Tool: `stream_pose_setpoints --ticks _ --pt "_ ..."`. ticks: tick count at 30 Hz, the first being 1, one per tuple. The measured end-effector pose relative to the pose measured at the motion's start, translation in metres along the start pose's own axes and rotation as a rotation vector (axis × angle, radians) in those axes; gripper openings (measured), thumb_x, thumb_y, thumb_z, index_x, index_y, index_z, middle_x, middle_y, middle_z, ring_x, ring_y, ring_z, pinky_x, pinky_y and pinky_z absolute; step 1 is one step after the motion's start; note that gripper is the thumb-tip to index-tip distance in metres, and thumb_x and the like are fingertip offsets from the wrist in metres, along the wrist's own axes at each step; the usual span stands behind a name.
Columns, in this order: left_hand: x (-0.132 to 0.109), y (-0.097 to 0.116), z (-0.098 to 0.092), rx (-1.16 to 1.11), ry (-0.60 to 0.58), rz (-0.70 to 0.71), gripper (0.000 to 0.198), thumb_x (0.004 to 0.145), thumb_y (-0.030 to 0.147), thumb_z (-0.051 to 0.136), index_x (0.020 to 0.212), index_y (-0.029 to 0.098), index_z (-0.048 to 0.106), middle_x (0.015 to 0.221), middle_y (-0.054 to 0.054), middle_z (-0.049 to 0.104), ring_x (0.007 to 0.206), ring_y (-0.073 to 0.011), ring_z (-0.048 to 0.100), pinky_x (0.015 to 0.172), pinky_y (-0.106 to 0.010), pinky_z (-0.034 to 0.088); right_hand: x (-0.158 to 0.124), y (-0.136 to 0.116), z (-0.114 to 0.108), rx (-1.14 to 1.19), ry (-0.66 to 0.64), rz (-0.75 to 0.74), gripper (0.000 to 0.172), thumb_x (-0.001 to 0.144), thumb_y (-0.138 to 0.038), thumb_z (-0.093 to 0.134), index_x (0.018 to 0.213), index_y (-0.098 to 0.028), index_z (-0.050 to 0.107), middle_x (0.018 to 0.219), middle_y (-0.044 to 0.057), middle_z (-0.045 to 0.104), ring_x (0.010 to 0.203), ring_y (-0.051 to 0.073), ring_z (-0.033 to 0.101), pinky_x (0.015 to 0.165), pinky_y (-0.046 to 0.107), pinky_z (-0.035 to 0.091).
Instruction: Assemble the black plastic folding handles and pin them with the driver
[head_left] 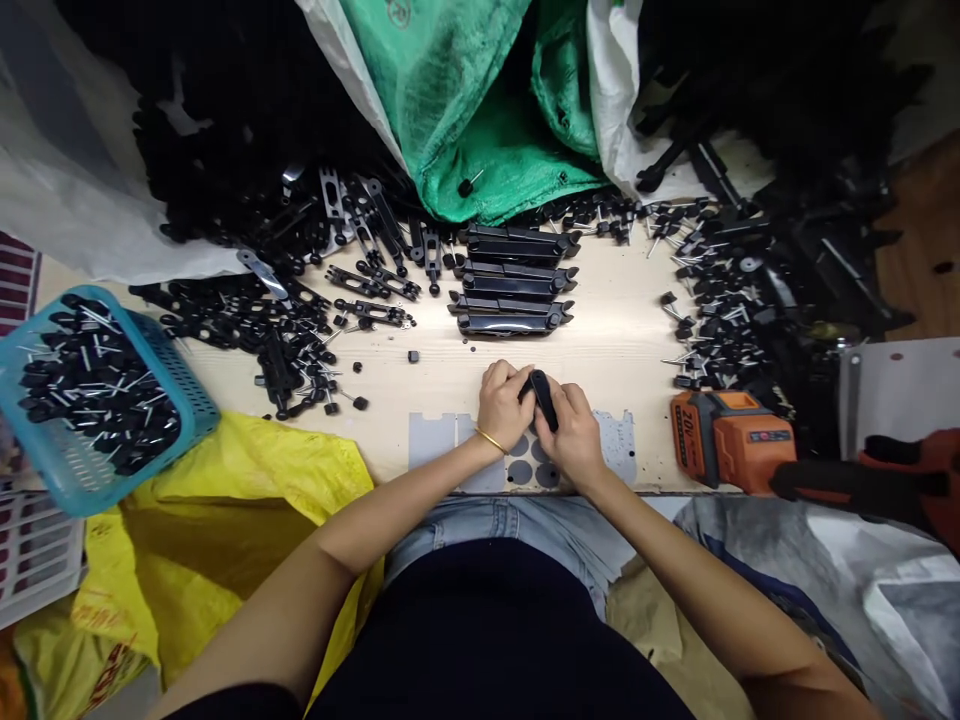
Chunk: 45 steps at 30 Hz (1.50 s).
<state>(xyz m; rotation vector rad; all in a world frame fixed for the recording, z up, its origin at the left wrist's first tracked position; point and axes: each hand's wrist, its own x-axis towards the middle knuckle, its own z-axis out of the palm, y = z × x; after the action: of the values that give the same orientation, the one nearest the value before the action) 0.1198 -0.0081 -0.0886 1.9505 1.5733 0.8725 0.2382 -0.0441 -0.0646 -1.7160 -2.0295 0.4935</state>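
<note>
My left hand (507, 405) and my right hand (571, 430) meet near the table's front edge, both closed around one black plastic part (543, 398) with a rounded end. My fingers cover much of it, so its full shape is hidden. Beneath my hands lies a grey sheet (431, 440) with dark round marks. Just beyond them, several long black assembled parts (514, 324) lie side by side in a stack of rows. To the left, short slotted black brackets (375, 312) are strewn about, with loose black-headed screws (360, 403) nearby.
A blue basket (199, 400) of black-headed screws stands at the left, above a yellow bag (300, 450). At the right are more scattered screws (720, 310) and an orange power tool (750, 440). A green sack (465, 130) hangs over the table's back.
</note>
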Motion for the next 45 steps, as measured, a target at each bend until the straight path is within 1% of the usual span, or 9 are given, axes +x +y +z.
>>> stream_pose_setpoints --ticks 8,14,18,22,27,31,35,39,45 --pt "0.000 -0.003 -0.039 0.205 -0.205 0.081 0.034 0.077 0.014 0.053 0.110 0.018 0.059 0.083 -0.005 0.051 0.082 -0.0227 0.050 0.076 -0.036 0.042 0.013 0.006 -0.029 0.186 -0.212 -0.002 0.039 0.084 -0.035 0.051 0.120 -0.018 0.053 0.094 0.008 0.060 0.084 0.020 0.058 0.072 0.034 0.051" --pt "-0.016 -0.020 -0.056 0.121 -0.117 0.020 0.034 0.075 0.016 0.052 0.108 0.018 0.055 0.100 -0.009 0.053 0.099 -0.0257 0.050 0.088 -0.041 0.039 0.125 0.105 -0.086 -0.246 0.393 0.368 0.039 0.080 -0.027 0.052 0.116 -0.011 0.056 0.108 0.018 0.057 0.100 0.027 0.051 0.083 0.045 0.040" --pt "-0.016 -0.020 -0.052 0.082 -0.136 0.033 0.038 0.072 0.012 0.051 0.109 0.022 0.057 0.104 -0.007 0.054 0.102 -0.0255 0.050 0.090 -0.041 0.037 0.198 0.164 -0.115 -0.462 0.404 0.549 0.031 0.083 -0.009 0.037 0.104 -0.001 0.059 0.113 0.027 0.054 0.111 0.028 0.043 0.088 0.052 0.030" --pt "-0.013 -0.018 -0.053 0.074 -0.159 0.016 0.034 0.072 0.012 0.051 0.103 0.022 0.059 0.099 -0.007 0.057 0.098 -0.0256 0.051 0.086 -0.040 0.038 0.227 0.167 -0.139 -0.528 0.363 0.482 0.038 0.089 -0.012 0.024 0.097 0.002 0.058 0.103 0.023 0.058 0.110 0.025 0.044 0.090 0.050 0.025" --pt "-0.012 -0.020 -0.054 0.054 -0.157 -0.006 0.031 0.073 0.013 0.050 0.101 0.022 0.058 0.099 -0.007 0.058 0.099 -0.0258 0.051 0.088 -0.041 0.037 0.189 0.099 -0.145 -0.512 0.540 0.254 0.032 0.086 -0.020 0.043 0.114 -0.009 0.053 0.111 0.017 0.058 0.110 0.029 0.044 0.090 0.048 0.031" --pt "-0.018 -0.022 -0.056 0.098 -0.030 -0.126 0.026 0.071 0.010 0.048 0.094 0.020 0.053 0.099 -0.009 0.056 0.099 -0.0270 0.050 0.089 -0.042 0.035 0.096 0.049 -0.108 -0.278 0.245 -0.143 0.029 0.085 -0.015 0.044 0.111 -0.022 0.055 0.115 0.010 0.060 0.108 0.030 0.048 0.089 0.053 0.038" --pt "-0.031 -0.022 -0.070 0.205 -0.005 -0.190 0.031 0.069 0.014 0.053 0.100 0.019 0.050 0.105 -0.010 0.053 0.104 -0.0295 0.048 0.092 -0.046 0.033 0.007 0.041 -0.067 -0.130 0.034 -0.220 0.031 0.082 -0.013 0.041 0.101 -0.029 0.059 0.117 0.006 0.062 0.105 0.026 0.056 0.083 0.043 0.049" --pt "-0.027 -0.013 -0.083 0.205 -0.168 0.115 0.055 0.068 0.016 0.059 0.121 0.018 0.044 0.118 -0.012 0.052 0.111 -0.0284 0.046 0.096 -0.045 0.031 -0.020 0.043 -0.061 -0.077 0.121 -0.049 0.032 0.082 -0.014 0.037 0.106 -0.026 0.055 0.119 0.010 0.059 0.110 0.026 0.055 0.086 0.044 0.048" --pt "0.009 0.005 -0.071 0.401 -0.487 0.383 0.023 0.070 0.016 0.070 0.089 0.017 0.056 0.106 -0.011 0.061 0.104 -0.0275 0.054 0.095 -0.046 0.035 0.016 0.037 -0.063 0.077 0.022 0.588 0.031 0.067 -0.043 0.062 0.052 -0.021 0.046 0.049 0.004 0.050 0.057 0.022 0.053 0.057 0.036 0.042"
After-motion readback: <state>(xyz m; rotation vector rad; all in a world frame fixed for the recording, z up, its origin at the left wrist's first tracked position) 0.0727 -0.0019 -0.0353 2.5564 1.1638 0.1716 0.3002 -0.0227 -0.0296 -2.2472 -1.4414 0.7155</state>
